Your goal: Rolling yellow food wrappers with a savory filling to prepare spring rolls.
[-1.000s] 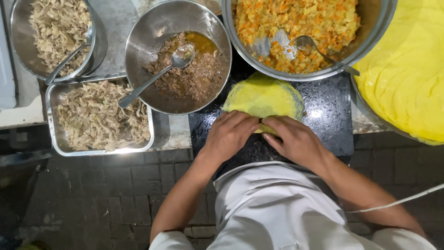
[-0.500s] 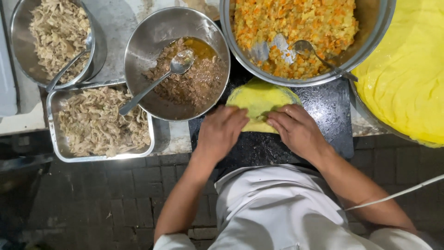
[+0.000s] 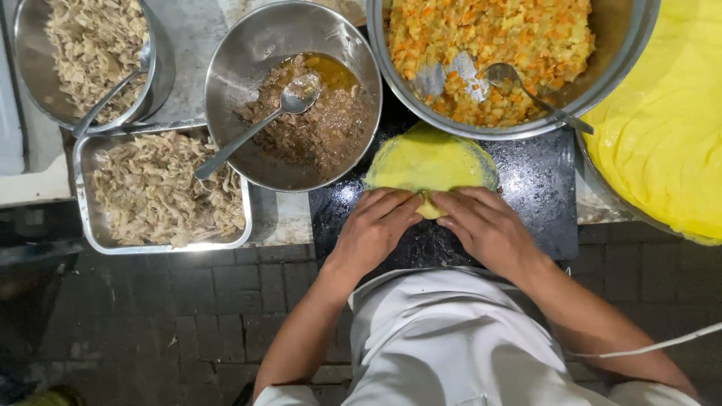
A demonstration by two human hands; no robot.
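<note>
A thin yellow wrapper lies on a black board in front of me. My left hand and my right hand rest side by side on its near edge, fingers pressing the edge and folding it over. What lies under the fold is hidden by my fingers.
A large steel bowl of orange-yellow filling with spoons stands behind the board. A bowl of brown minced filling with a spoon sits to its left. A bowl and a tray of pale shredded food lie far left. A stack of yellow wrappers is at right.
Both hands have stayed on the wrapper's near edge, pushing it a little further from me as the fold rolls over. The view has shifted slightly.
</note>
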